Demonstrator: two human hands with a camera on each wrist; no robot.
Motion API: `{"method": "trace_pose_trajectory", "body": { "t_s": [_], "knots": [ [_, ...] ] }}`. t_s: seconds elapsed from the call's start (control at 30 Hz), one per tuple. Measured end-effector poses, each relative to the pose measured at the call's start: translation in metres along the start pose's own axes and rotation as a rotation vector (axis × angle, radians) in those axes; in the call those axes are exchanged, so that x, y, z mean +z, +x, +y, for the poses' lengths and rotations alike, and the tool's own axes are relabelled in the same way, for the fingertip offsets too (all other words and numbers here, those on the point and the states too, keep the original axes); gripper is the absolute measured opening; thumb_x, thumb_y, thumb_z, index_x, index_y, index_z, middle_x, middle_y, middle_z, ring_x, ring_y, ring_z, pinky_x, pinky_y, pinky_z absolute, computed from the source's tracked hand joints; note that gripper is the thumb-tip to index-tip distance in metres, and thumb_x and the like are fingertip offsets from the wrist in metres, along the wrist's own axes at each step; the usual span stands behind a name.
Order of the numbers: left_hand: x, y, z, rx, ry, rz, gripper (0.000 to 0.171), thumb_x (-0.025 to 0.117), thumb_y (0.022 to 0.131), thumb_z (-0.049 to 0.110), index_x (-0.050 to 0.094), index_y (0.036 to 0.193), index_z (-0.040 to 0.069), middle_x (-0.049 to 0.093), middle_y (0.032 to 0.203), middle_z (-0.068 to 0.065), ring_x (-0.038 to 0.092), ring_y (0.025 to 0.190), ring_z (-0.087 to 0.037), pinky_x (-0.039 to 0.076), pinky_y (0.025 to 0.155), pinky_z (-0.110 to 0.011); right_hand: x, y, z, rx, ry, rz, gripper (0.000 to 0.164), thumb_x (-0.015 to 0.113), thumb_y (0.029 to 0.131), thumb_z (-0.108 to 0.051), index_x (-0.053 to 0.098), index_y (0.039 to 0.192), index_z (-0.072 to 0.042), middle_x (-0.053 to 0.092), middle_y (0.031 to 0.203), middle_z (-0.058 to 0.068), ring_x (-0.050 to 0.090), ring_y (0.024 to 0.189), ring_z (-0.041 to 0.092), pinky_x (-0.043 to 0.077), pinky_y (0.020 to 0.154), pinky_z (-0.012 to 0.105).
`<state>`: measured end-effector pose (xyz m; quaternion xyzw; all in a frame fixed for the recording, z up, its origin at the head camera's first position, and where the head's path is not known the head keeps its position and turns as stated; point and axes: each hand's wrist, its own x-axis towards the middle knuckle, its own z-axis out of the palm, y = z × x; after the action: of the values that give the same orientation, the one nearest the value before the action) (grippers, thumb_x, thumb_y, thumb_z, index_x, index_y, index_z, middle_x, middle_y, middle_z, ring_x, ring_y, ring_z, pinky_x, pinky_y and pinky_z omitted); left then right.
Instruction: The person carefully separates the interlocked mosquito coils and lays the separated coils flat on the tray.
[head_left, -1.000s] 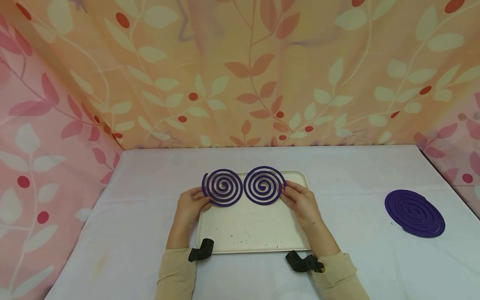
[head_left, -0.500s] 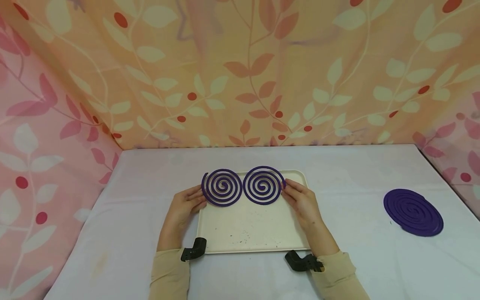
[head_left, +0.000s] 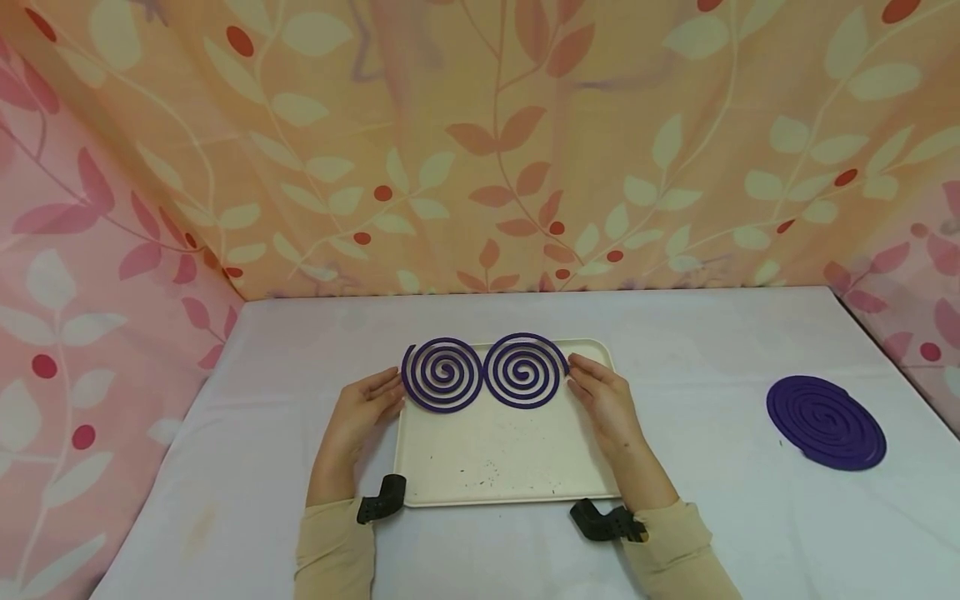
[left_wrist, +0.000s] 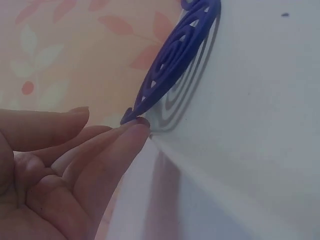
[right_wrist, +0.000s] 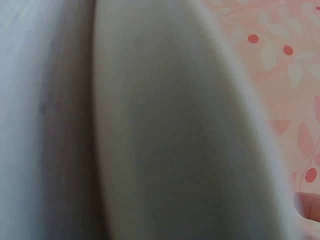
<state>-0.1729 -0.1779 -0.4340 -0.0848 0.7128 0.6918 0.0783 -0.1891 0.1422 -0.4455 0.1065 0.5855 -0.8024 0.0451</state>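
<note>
Two purple mosquito coils lie side by side across the far part of a cream tray (head_left: 510, 454): the left coil (head_left: 445, 372) and the right coil (head_left: 522, 372), their edges meeting. My left hand (head_left: 352, 425) is at the left coil's outer edge, fingers extended. In the left wrist view its fingertips (left_wrist: 142, 125) touch the coil's edge, while the thumb stays apart. My right hand (head_left: 611, 408) has its fairly straight fingertips at the right coil's outer edge. The right wrist view is mostly a blurred pale edge, with one fingertip (right_wrist: 309, 206) at the border.
A purple disc of closely wound coils (head_left: 827, 422), seemingly nested or stacked, lies on the white tablecloth (head_left: 720, 358) to the right. Small dark crumbs dot the tray. Floral curtains (head_left: 420, 167) stand behind and at both sides.
My left hand lets go of the left coil and draws back leftward to its edge. The right hand's fingertips ease off to the outer edge, and the right coil shifts slightly left against the other.
</note>
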Motion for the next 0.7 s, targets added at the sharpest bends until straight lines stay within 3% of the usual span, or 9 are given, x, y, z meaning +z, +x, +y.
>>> {"method": "trace_pose_trajectory", "body": {
  "t_s": [0.2, 0.43, 0.57, 0.7],
  "knots": [
    [-0.002, -0.002, 0.002, 0.001, 0.000, -0.002, 0.043, 0.043, 0.095, -0.008, 0.035, 0.136, -0.015, 0.042, 0.136, -0.031, 0.060, 0.100, -0.005, 0.050, 0.085, -0.021, -0.003, 0.000, -0.004, -0.017, 0.039, 0.042, 0.042, 0.042, 0.094, 0.008, 0.035, 0.135, 0.016, 0.040, 0.139, 0.024, 0.052, 0.117, 0.015, 0.037, 0.105, 0.030],
    [0.001, -0.001, 0.005, -0.002, -0.039, -0.019, 0.042, 0.042, 0.097, -0.006, 0.035, 0.137, -0.013, 0.043, 0.135, -0.030, 0.061, 0.102, -0.006, 0.050, 0.086, -0.021, -0.006, 0.000, -0.006, -0.028, 0.127, 0.082, 0.041, 0.044, 0.094, 0.009, 0.037, 0.134, 0.017, 0.060, 0.117, 0.009, 0.057, 0.113, 0.017, 0.039, 0.103, 0.032],
    [0.004, -0.001, 0.005, -0.005, -0.132, -0.027, 0.040, 0.039, 0.099, -0.004, 0.036, 0.138, -0.012, 0.044, 0.135, -0.029, 0.062, 0.103, -0.010, 0.049, 0.088, -0.022, -0.010, -0.002, -0.010, -0.007, 0.184, 0.052, 0.040, 0.042, 0.097, 0.005, 0.036, 0.135, 0.016, 0.064, 0.109, 0.006, 0.056, 0.115, 0.021, 0.038, 0.104, 0.034],
    [0.015, -0.002, 0.005, 0.017, -0.256, -0.056, 0.040, 0.040, 0.098, -0.005, 0.036, 0.136, -0.014, 0.048, 0.132, -0.028, 0.063, 0.101, -0.012, 0.049, 0.088, -0.024, -0.018, -0.006, -0.017, 0.021, 0.244, 0.023, 0.031, 0.043, 0.097, 0.001, 0.047, 0.127, 0.009, 0.066, 0.103, 0.005, 0.056, 0.115, 0.023, 0.039, 0.103, 0.034]
  ]
}}
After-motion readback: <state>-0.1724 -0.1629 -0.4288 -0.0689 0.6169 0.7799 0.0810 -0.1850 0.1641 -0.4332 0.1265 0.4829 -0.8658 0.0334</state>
